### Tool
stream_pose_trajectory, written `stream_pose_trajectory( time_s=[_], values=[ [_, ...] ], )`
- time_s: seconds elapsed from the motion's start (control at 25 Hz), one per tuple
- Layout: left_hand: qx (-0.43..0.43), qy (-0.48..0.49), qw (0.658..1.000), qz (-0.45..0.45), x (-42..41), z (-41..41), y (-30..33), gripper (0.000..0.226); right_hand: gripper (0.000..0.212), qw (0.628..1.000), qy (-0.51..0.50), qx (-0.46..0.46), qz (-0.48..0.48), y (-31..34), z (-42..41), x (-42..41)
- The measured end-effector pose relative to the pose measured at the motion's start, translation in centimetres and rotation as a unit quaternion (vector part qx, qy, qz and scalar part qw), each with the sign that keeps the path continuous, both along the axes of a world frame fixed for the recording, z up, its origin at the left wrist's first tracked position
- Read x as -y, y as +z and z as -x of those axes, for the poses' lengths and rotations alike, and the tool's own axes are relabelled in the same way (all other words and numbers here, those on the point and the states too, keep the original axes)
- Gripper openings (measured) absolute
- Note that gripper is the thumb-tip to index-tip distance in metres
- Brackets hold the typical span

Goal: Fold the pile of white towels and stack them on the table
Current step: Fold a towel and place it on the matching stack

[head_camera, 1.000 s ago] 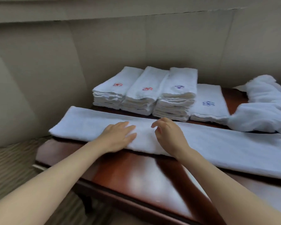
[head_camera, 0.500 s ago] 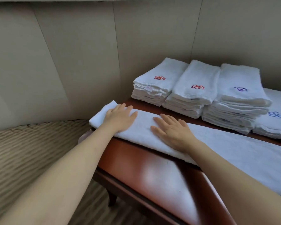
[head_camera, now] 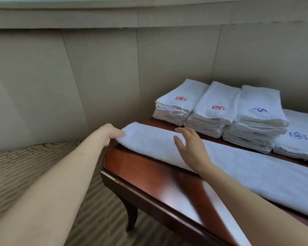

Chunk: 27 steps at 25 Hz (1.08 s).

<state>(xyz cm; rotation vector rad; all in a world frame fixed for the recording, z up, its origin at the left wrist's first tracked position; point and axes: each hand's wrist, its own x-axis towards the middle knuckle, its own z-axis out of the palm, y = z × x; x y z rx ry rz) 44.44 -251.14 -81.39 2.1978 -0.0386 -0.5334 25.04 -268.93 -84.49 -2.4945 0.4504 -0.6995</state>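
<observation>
Head view: long white towel (head_camera: 238,167) lies flat along wooden surface (head_camera: 149,173). Left hand (head_camera: 110,133) pinches towel's left end, fingers curled. Right hand (head_camera: 190,148) rests flat on towel, fingers straight, slightly spread. Folded stacks (head_camera: 220,112) behind.

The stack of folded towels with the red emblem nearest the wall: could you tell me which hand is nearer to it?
Right hand, just before that stack; left hand grips the long towel's far end.
</observation>
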Motion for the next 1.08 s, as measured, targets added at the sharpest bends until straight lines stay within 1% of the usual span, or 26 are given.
stream_pose_trajectory(
  time_s=[0.04,0.08,0.12,0.16,0.2,0.24,0.28,0.32,0.36,0.4,0.44,0.48,0.52,0.56,0.6,0.64,0.68,0.72,0.8,0.84,0.88,0.92,0.96,1.0,1.04,1.08],
  values=[
    [0.005,-0.002,1.000,0.024,0.4,0.9,1.2,0.050,0.037,0.999,0.010,0.002,-0.049,0.8,0.1,-0.7],
    [0.018,-0.009,0.998,0.059,1.0,1.7,2.3,0.042,0.035,0.993,0.019,0.003,-0.113,1.9,0.1,-1.1],
    [0.038,-0.021,0.994,0.100,1.8,2.8,3.8,0.025,0.034,0.980,0.027,0.004,-0.198,3.3,0.3,-1.5],
    [0.053,-0.039,0.988,0.137,2.8,4.4,5.7,0.007,0.034,0.952,0.035,0.004,-0.304,4.8,0.5,-1.5],
    [0.073,-0.063,0.981,0.170,4.1,6.1,7.5,0.008,0.037,0.908,0.044,0.011,-0.416,6.5,0.8,-1.1],
    [0.090,-0.096,0.972,0.197,5.5,8.1,9.3,0.015,0.045,0.854,0.056,0.021,-0.517,8.1,1.1,-0.4],
    [0.106,-0.138,0.960,0.217,6.8,10.2,11.1,0.018,0.054,0.801,0.070,0.036,-0.594,9.5,1.7,0.5],
    [0.120,-0.189,0.948,0.226,8.0,12.4,12.7,0.018,0.062,0.757,0.087,0.052,-0.645,10.8,2.5,1.8],
    [0.120,-0.241,0.935,0.231,9.2,14.5,14.0,0.018,0.068,0.723,0.112,0.066,-0.679,12.0,3.5,3.0],
    [0.098,-0.290,0.924,0.228,10.4,16.7,15.1,0.019,0.070,0.697,0.133,0.084,-0.700,12.8,4.9,4.3],
    [0.066,-0.328,0.916,0.222,11.5,18.1,15.6,0.021,0.067,0.682,0.138,0.103,-0.711,13.2,6.3,5.6],
    [0.035,-0.343,0.910,0.232,12.4,19.3,15.9,0.021,0.059,0.683,0.118,0.118,-0.711,13.3,7.7,6.7],
    [0.018,-0.341,0.904,0.256,13.5,20.1,15.7,0.019,0.044,0.702,0.078,0.129,-0.697,13.1,9.3,7.9],
    [0.015,-0.325,0.903,0.279,14.4,20.8,15.3,0.014,0.030,0.722,0.025,0.134,-0.678,12.7,11.0,9.2],
    [0.026,-0.305,0.908,0.288,15.4,21.4,14.6,0.010,0.023,0.742,-0.023,0.134,-0.656,12.2,13.1,10.7],
    [0.051,-0.291,0.915,0.274,16.4,21.9,13.5,0.009,0.023,0.759,-0.059,0.133,-0.635,11.5,15.4,12.3],
    [0.087,-0.289,0.922,0.241,17.4,22.4,12.3,0.009,0.026,0.768,-0.085,0.140,-0.620,10.9,17.8,13.8],
    [0.129,-0.301,0.923,0.201,18.2,22.9,10.8,0.010,0.029,0.769,-0.096,0.154,-0.612,10.5,20.4,15.1],
    [0.214,-0.358,0.902,0.110,19.9,23.9,7.5,0.013,0.027,0.770,-0.121,0.185,-0.599,9.6,25.8,17.2],
    [0.247,-0.390,0.885,0.058,20.6,24.3,5.5,0.020,0.026,0.776,-0.149,0.184,-0.584,9.0,28.0,17.9],
    [0.271,-0.417,0.868,0.000,21.1,24.8,3.5,0.033,0.026,0.786,-0.184,0.170,-0.565,8.1,30.0,18.4],
    [0.284,-0.433,0.854,-0.056,21.5,25.3,1.5,0.044,0.027,0.805,-0.231,0.141,-0.528,6.8,31.7,19.0],
    [0.295,-0.435,0.845,-0.101,21.6,26.1,-0.3,0.051,0.025,0.828,-0.275,0.099,-0.478,5.3,32.9,19.3],
    [0.307,-0.428,0.840,-0.130,21.7,26.9,-1.8,0.054,0.024,0.848,-0.311,0.060,-0.424,3.8,33.8,19.6],
    [0.319,-0.416,0.839,-0.147,21.5,27.4,-2.9,0.055,0.022,0.860,-0.331,0.033,-0.387,2.6,34.2,19.8],
    [0.334,-0.401,0.841,-0.144,21.4,27.6,-3.5,0.056,0.019,0.866,-0.342,0.025,-0.363,2.0,34.3,19.8]
  ],
)
